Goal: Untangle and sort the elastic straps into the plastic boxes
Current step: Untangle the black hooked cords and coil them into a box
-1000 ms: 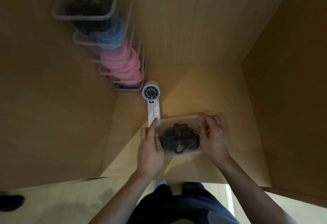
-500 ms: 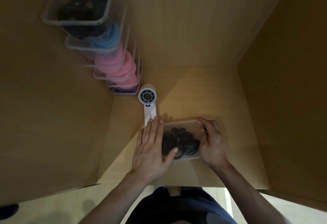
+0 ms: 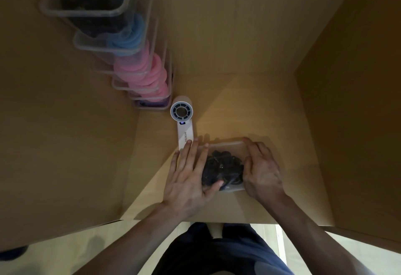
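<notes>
A clear plastic box (image 3: 227,144) sits on the wooden shelf floor, with a tangle of black elastic straps (image 3: 223,166) inside it. My left hand (image 3: 188,179) lies flat over the box's left part, fingers straight and pointing away, thumb across the near edge. My right hand (image 3: 262,170) is bent over the box's right side and grips it, thumb on top. Both hands hide the box's side edges.
A stack of clear boxes (image 3: 121,51) leans in the far left corner, holding black, blue, pink and purple straps. A white handheld fan (image 3: 182,120) lies between that stack and my left fingertips. Wooden walls enclose the shelf on the left, back and right.
My left hand went from holding the box's left edge to lying flat across its left part with fingers spread forward. My right hand stayed on the right side.
</notes>
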Demonstrator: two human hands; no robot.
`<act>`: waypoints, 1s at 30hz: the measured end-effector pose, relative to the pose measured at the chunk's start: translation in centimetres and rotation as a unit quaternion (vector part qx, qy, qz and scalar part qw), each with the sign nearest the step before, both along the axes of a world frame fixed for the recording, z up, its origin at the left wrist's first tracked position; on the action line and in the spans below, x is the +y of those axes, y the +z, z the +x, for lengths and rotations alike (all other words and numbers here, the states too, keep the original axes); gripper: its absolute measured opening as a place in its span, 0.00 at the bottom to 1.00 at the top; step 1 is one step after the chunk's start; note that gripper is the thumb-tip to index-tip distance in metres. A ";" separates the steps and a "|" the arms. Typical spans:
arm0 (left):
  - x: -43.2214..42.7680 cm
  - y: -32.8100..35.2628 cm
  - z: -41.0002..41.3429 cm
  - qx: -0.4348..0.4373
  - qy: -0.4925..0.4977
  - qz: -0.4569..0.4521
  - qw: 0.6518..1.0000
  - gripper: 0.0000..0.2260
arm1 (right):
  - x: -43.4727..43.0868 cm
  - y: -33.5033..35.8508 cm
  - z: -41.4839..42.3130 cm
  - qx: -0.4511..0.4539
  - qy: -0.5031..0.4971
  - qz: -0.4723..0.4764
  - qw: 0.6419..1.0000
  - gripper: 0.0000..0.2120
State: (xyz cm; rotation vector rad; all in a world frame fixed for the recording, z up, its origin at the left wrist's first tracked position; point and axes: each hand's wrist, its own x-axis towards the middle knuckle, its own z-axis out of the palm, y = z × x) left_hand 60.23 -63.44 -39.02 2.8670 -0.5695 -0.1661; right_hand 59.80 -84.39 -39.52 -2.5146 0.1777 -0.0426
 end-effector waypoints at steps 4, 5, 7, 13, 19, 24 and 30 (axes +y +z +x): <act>-0.2 0.3 -0.1 0.007 0.009 0.002 1.000 0.38 | -0.1 -0.2 -0.2 0.000 -0.009 0.074 0.997 0.24; -0.3 0.4 -0.1 0.009 0.007 0.011 1.000 0.39 | -0.2 -0.1 -0.2 0.003 -0.010 0.091 0.996 0.23; -0.2 0.6 0.2 0.005 -0.012 0.029 0.999 0.40 | -0.5 0.1 -0.1 0.001 0.001 0.069 0.998 0.22; -0.5 1.0 1.4 0.006 -0.082 0.024 0.996 0.46 | -0.8 1.0 -0.1 -0.015 0.215 -0.134 0.967 0.31; -0.9 0.6 1.0 -0.017 -0.085 0.002 0.996 0.42 | -0.5 0.5 -0.4 0.024 0.254 -0.151 0.955 0.32; -0.9 0.5 1.1 -0.016 -0.087 0.015 0.996 0.41 | -0.3 0.5 -0.2 0.020 0.249 -0.131 0.959 0.32; -0.6 1.2 1.4 0.015 -0.093 0.018 0.995 0.45 | -0.6 0.6 -0.2 -0.006 0.204 0.031 0.978 0.30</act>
